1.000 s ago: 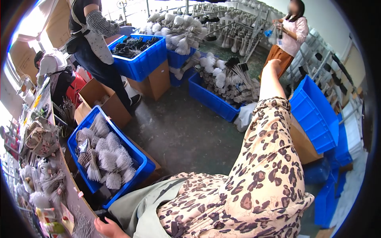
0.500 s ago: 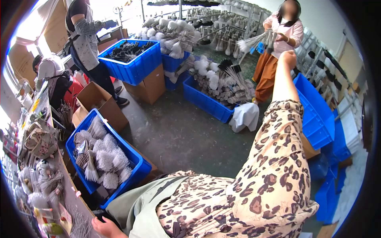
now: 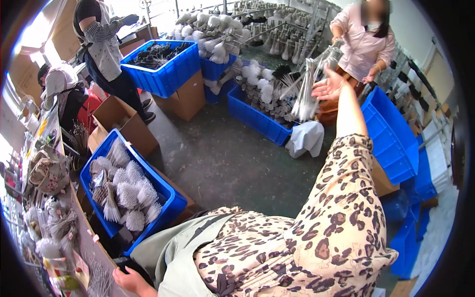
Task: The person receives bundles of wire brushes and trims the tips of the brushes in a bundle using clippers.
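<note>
My right hand (image 3: 330, 88) is stretched far forward with its fingers spread. Right beside it, a co-worker's hand holds up a bundle of thin, pale wire-stemmed brushes (image 3: 304, 96); whether my fingers touch the bundle I cannot tell. At the lower left, my left hand (image 3: 132, 281) rests by the edge of the worktable (image 3: 91, 235), thumb apart from the fingers, with nothing seen in it. Close to that hand, a blue crate (image 3: 174, 204) holds bundles of white-bristled brushes (image 3: 129, 195).
A second blue crate (image 3: 257, 116) full of brush bundles stands on the floor ahead, a white cloth (image 3: 305, 138) at its corner. Another crate of black pieces (image 3: 163, 74) sits on a cardboard box (image 3: 183, 96). Tilted blue crates (image 3: 391, 133) stand right. Two more people work at left.
My right hand has gone from closed fingers to spread ones and moved slightly down and left. The co-worker has come nearer and swung the brush bundle downward, now in one hand.
</note>
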`<state>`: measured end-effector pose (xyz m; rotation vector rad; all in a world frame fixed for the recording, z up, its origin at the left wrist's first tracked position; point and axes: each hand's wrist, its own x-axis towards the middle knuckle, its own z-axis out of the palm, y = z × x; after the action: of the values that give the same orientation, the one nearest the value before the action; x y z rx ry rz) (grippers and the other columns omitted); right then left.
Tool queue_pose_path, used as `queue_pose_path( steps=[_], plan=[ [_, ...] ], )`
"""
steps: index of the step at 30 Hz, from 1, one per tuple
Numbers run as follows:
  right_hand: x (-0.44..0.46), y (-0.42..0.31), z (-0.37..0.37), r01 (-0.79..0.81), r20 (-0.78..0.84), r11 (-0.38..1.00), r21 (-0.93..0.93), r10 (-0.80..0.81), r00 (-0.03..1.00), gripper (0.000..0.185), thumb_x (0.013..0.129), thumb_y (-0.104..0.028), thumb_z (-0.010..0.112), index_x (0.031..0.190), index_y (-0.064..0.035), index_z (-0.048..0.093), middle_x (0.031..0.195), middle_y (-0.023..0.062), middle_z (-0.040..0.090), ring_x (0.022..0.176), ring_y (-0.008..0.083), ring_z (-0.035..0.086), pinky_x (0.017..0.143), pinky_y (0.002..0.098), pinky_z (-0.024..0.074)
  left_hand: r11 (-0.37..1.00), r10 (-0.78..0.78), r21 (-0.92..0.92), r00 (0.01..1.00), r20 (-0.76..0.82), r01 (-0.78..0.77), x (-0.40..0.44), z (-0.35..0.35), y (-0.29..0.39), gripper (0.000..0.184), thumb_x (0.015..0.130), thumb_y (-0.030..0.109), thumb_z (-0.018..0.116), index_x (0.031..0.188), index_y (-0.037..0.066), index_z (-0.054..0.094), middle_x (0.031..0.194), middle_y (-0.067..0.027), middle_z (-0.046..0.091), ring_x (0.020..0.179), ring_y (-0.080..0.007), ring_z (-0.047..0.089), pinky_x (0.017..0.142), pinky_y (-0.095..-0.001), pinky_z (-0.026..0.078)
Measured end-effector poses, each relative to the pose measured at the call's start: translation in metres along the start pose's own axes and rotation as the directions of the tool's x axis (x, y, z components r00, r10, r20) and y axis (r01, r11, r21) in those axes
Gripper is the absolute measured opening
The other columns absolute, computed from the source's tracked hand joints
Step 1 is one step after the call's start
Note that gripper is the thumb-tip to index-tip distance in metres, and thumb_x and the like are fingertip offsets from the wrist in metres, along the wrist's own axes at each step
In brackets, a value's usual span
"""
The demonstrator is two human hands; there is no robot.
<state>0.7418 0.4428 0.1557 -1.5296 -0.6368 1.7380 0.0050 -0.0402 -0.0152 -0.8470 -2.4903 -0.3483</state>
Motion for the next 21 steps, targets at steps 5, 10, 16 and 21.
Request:
queue_pose_path(
  steps=[5,10,16,21],
  plan=[
    [0.052,0.036,0.042,0.31,0.054,0.886,0.344,-0.348,0.936,0.072,0.066,-0.061,0.065,0.099,0.0006,0.051,0.093,0.0181,0.06,0.086,0.0333,0.061,0.076,0.0425,0.0503,1.0,0.0,-0.03,1.0,-0.024,-0.001,-0.002,0.001,0.001,0.025,0.073,0.009,0.061,0.094,-0.005,0.057,0.105,-0.0199,0.055,0.101,-0.0353,0.05,0.088,-0.0414,0.04],
    [0.048,0.032,0.106,0.545,-0.177,0.615,0.57,-0.555,0.812,0.039,0.088,-0.038,0.051,0.086,0.0003,0.051,0.076,0.0137,0.059,0.073,0.0283,0.059,0.07,0.0362,0.048,1.0,0.014,-0.01,1.0,-0.017,-0.014,-0.002,0.001,-0.002,0.025,0.074,0.01,0.061,0.094,-0.005,0.057,0.106,-0.0191,0.055,0.101,-0.035,0.05,0.089,-0.0411,0.04],
    [0.079,0.032,0.13,0.682,-0.448,0.384,0.623,-0.539,0.713,0.018,0.088,-0.017,0.041,0.079,-0.0029,0.047,0.053,-0.0001,0.035,0.039,0.0103,0.029,0.037,0.0246,0.0246,1.0,-0.019,-0.013,0.999,-0.03,0.019,-0.001,-0.003,0.008,0.025,0.075,0.01,0.06,0.095,-0.004,0.057,0.107,-0.0189,0.055,0.102,-0.0346,0.05,0.089,-0.0405,0.04],
    [0.057,0.038,0.146,0.64,-0.387,0.472,0.607,-0.528,0.756,0.01,0.083,-0.012,0.042,0.077,-0.0079,0.048,0.05,-0.0011,0.033,0.036,0.0112,0.028,0.035,0.0261,0.0236,1.0,-0.014,-0.018,1.0,-0.014,0.014,0.002,-0.002,0.004,0.025,0.076,0.011,0.06,0.095,-0.004,0.059,0.107,-0.0185,0.055,0.1,-0.0343,0.051,0.088,-0.04,0.041]
  ],
)
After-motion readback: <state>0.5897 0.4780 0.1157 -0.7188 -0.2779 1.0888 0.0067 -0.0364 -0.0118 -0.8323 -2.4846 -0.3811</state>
